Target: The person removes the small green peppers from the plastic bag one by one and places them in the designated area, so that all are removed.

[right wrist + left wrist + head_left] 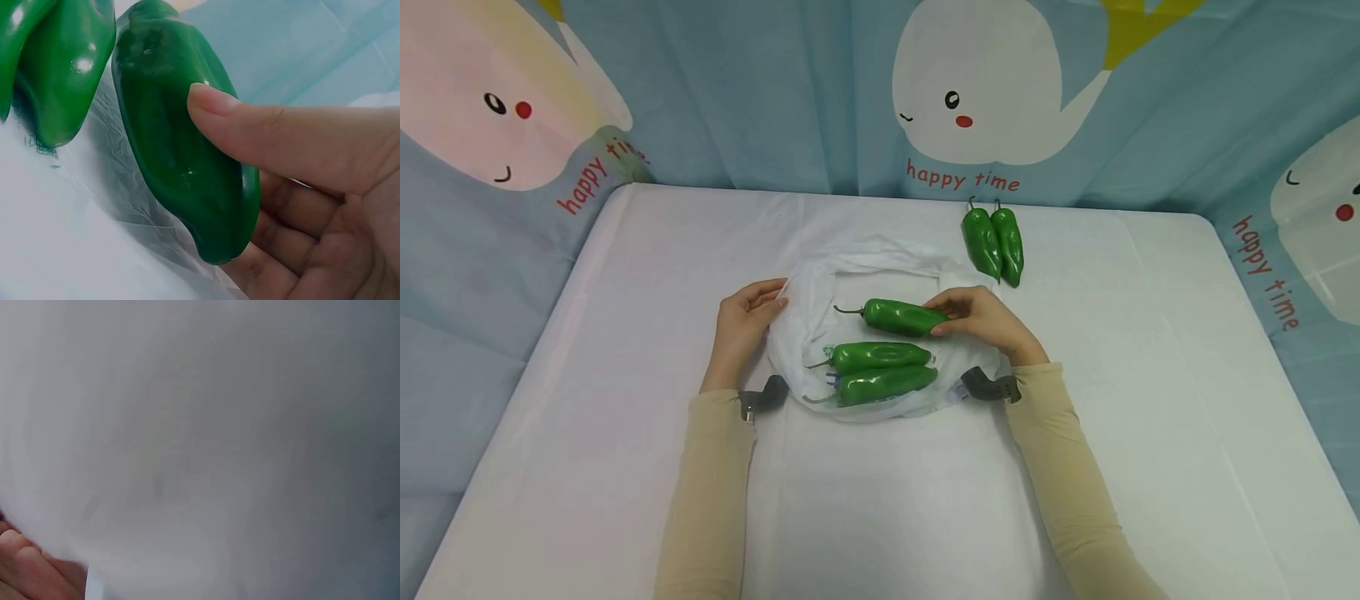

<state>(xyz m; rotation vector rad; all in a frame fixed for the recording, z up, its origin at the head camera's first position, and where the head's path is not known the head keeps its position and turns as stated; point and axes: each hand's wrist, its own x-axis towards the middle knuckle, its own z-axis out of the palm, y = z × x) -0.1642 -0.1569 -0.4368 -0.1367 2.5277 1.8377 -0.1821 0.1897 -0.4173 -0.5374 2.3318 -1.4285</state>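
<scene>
In the head view a white plastic bag lies with its mouth spread wide. Two green peppers lie side by side in it, stems to the left. My left hand grips the bag's left rim between thumb and fingers. The bag fills most of the left wrist view, with a few fingers at the lower left. Over the bag's opening, my right hand pinches the tip end of another green pepper, its stem pointing left. The right wrist view shows the thumb across this pepper.
Two more green peppers lie together on the white-covered table, behind the bag to the right. A blue curtain with whale prints hangs around the table's back and sides.
</scene>
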